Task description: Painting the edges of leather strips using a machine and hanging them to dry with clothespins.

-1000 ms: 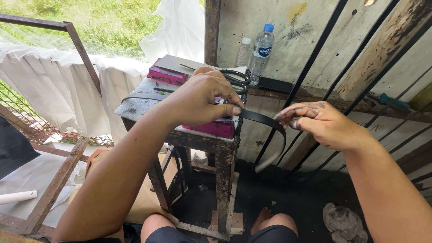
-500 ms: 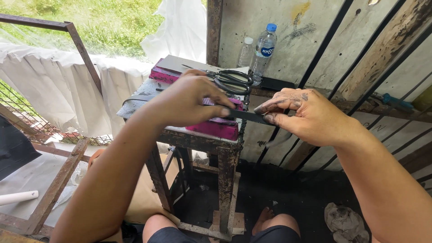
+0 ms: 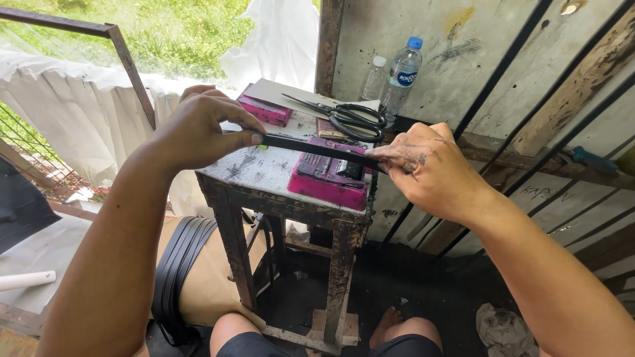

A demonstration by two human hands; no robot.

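My left hand (image 3: 202, 129) and my right hand (image 3: 430, 168) pinch the two ends of a narrow black strip (image 3: 317, 149) and hold it stretched flat above a small worn table (image 3: 264, 175). The strip runs over a pink block with a black top (image 3: 327, 177) at the table's right front. Black scissors (image 3: 344, 118) lie behind it, and another pink block (image 3: 264, 110) sits at the back left. A bundle of black strips (image 3: 180, 264) rests across my left thigh.
A plastic bottle with a blue cap (image 3: 403, 74) and a smaller bottle (image 3: 374, 78) stand against the stained wall (image 3: 456, 59). A metal railing (image 3: 126, 63) with white cloth is to the left. A crumpled rag (image 3: 506, 330) lies on the floor at right.
My left hand has slid leftward along the strip, drawing it out straight over the table. The right hand moved closer to the pink block. The scissors are uncovered.
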